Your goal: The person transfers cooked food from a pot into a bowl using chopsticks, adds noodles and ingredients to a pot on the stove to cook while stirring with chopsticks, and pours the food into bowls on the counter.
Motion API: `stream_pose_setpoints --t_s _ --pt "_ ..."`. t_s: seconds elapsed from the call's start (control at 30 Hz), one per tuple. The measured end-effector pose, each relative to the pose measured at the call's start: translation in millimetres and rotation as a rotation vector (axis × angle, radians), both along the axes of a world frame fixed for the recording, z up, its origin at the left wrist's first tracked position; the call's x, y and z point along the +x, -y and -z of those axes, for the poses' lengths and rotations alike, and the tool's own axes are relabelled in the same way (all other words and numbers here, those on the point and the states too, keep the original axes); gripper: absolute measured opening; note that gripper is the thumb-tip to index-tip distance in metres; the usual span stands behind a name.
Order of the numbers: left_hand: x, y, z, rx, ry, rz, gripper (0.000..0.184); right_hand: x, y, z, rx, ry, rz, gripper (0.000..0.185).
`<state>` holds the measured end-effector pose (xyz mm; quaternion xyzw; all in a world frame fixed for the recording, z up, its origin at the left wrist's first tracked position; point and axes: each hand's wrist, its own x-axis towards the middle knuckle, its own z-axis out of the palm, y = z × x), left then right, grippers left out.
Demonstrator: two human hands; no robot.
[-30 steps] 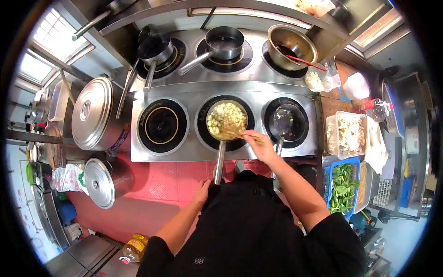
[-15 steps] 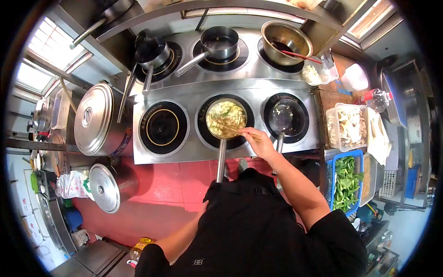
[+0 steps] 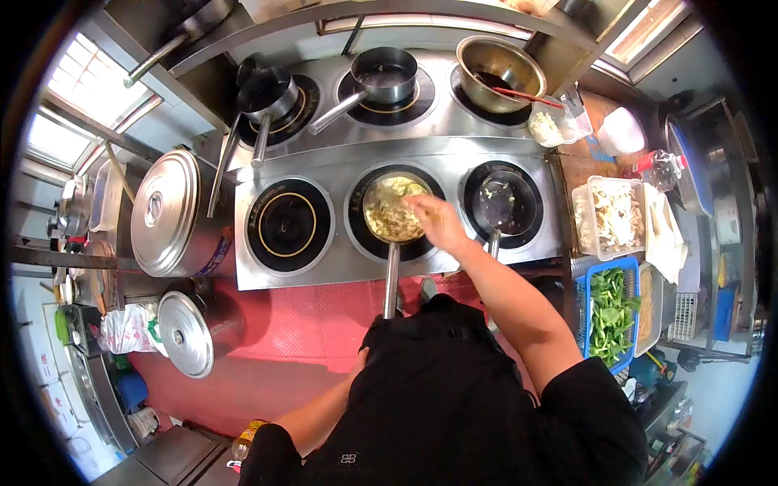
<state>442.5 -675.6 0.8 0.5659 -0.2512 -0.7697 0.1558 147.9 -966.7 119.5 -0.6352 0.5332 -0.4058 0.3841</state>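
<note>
Over the right side of a small long-handled saucepan is my right hand, its fingers closed round thin wooden chopsticks that are barely visible now. Chopped yellow-green food fills the pan, which sits on the front middle burner. The pan's handle points back toward my body. Down at my left hip, my left hand rests against the black apron, and its fingers are hidden.
A second saucepan with bits of food stands on the front right burner. Behind are two pots and a steel bowl. At right are a tub of sliced mushrooms and a blue basket of greens. Large lidded pots stand left.
My right hand has moved up and slightly left, from the pan's lower right edge to over its right side. My left hand stays at my hip.
</note>
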Motion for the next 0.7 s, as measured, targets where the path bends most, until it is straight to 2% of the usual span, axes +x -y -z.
stream_pose_setpoints --t_s 0.03,0.07,0.1,0.13,0.2,0.33,0.43,0.5,0.53,0.6,0.63,0.7 --pt "1 0 1 0.0 -0.005 0.001 0.059 -4 9 -1 -0.022 0.046 0.072 0.018" --pt "1 -1 1 0.002 -0.011 -0.002 0.06 -19 15 -6 -0.112 -0.149 0.149 0.019" --pt "2 -2 2 0.003 -0.014 -0.007 0.06 -32 17 -8 -0.043 0.031 0.144 0.02" --pt "3 -2 3 0.003 -0.021 -0.013 0.061 -47 14 -17 -0.035 -0.051 0.165 0.02" --pt "3 -6 4 0.008 -0.016 -0.031 0.061 -59 -3 -60 0.096 -0.221 0.102 0.019" --pt "3 -5 3 0.01 -0.009 -0.046 0.061 -41 -26 -64 0.144 -0.181 -0.044 0.018" --pt "5 -2 3 0.006 -0.005 -0.034 0.061 -19 -23 -31 0.117 -0.114 0.002 0.019" --pt "5 0 3 0.006 -0.004 -0.026 0.061 -16 -9 -4 0.146 0.361 0.169 0.02" --pt "5 1 3 0.005 -0.004 -0.022 0.061 -14 -2 1 0.144 0.362 0.174 0.02" --pt "5 2 3 0.006 -0.006 -0.013 0.061 -11 5 6 -0.035 0.33 0.307 0.021" --pt "5 3 3 0.006 -0.007 -0.009 0.061 -11 1 7 0.066 0.275 0.243 0.021" --pt "5 2 3 0.011 -0.007 -0.007 0.061 0 -15 2 0.116 0.401 0.115 0.021"
